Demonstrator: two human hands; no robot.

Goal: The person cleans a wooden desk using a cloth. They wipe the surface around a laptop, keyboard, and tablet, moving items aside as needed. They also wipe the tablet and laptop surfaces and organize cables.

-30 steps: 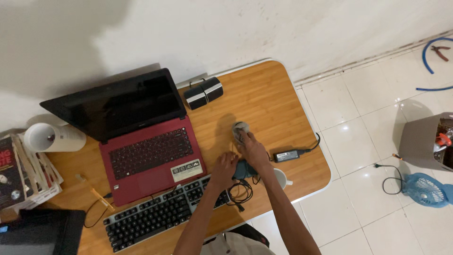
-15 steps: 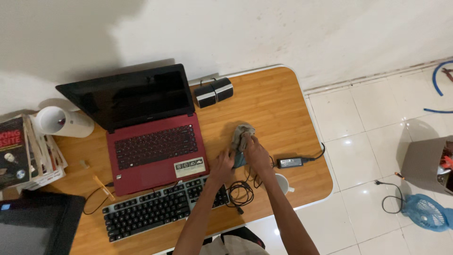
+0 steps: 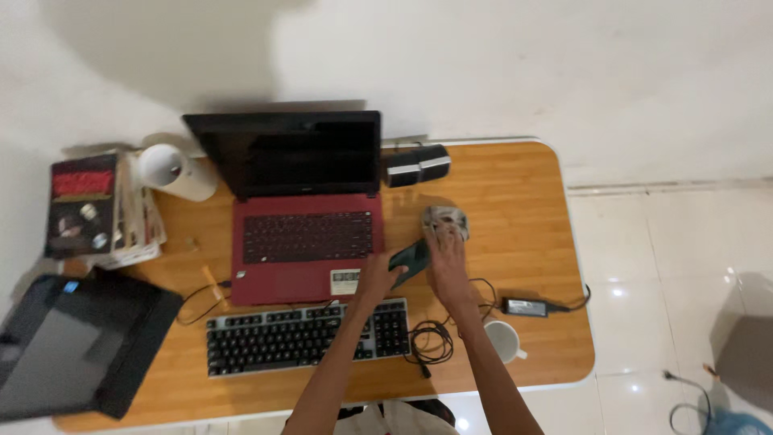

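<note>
On the wooden desk point(image 3: 515, 173), beside red laptop point(image 3: 306, 242) and keyboard point(image 3: 306, 338), left hand point(image 3: 378, 278) grips a dark object point(image 3: 411, 258); right hand point(image 3: 447, 262) presses a cloth point(image 3: 445, 219).

2 bare forearms, no sleeves, rings

A red laptop base point(image 3: 302, 250), a black-keyed keyboard point(image 3: 306, 336), a white ceramic mug point(image 3: 505, 340) and an orange-brown wood-grain tabletop point(image 3: 507, 193) are seen.
</note>
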